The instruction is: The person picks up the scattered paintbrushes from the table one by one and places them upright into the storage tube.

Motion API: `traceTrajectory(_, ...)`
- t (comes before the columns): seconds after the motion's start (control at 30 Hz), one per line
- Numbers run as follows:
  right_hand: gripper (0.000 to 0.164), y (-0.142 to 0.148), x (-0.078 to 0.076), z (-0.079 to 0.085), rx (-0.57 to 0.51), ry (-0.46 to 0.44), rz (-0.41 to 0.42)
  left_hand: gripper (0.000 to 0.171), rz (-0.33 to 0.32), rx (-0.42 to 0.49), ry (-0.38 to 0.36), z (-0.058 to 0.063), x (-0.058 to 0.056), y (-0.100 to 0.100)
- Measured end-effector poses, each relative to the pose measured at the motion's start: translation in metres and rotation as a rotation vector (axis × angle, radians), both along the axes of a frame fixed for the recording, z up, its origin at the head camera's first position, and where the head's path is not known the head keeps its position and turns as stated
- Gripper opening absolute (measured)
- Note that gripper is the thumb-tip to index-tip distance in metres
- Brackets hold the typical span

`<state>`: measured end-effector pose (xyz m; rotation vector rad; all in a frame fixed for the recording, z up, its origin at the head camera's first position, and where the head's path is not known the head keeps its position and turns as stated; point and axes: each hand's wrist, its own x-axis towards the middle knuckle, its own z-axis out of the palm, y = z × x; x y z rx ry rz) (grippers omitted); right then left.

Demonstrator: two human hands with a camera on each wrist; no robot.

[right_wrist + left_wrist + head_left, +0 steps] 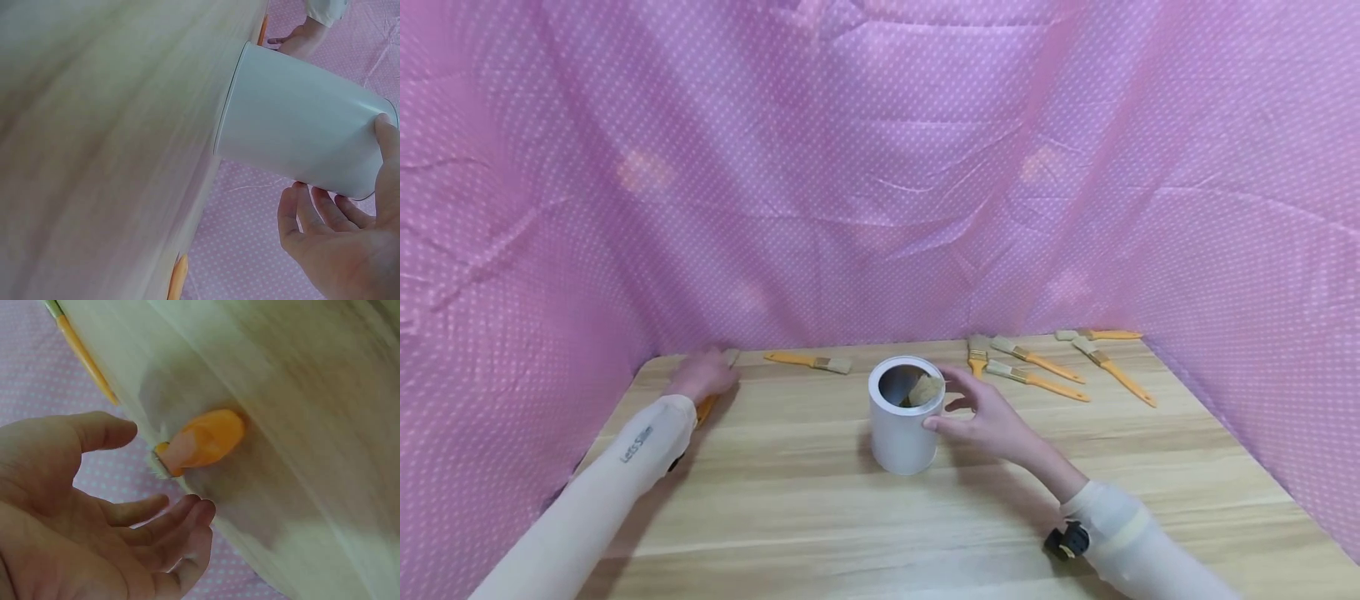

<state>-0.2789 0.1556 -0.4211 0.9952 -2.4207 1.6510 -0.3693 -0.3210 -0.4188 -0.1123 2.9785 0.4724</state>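
Note:
A white can (904, 437) stands upright at mid-table. Pale bristles of a paintbrush (927, 390) show inside its open top. My right hand (988, 417) holds the can by its right side, the thumb pressed near the rim and the fingers against the wall, as the right wrist view shows too. At the table's far left, my left hand (703, 375) hovers over another paintbrush with an orange handle (705, 411). In the left wrist view that handle (215, 434) lies between the spread thumb and the loosely bent fingers, which appear apart from it.
A paintbrush (805, 361) lies near the back edge, left of the can. Several more lie at the back right, among them one angled brush (1116, 372) and one along the edge (1105, 335). Pink dotted cloth (880, 208) hangs around the wooden table (790, 517).

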Motion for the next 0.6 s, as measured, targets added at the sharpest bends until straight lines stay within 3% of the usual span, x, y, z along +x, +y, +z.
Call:
traceTrajectory(0.3,0.075,-0.003,-0.002,-0.001,0.017,0.015,-0.019,0.06,0.05,0.007,-0.007,-0.005,-0.008,-0.007)
traceTrajectory(0.6,0.068,-0.011,0.02,0.031,0.002,-0.015,-0.006,0.035,0.051,0.037,0.006,-0.011,-0.014,-0.012)
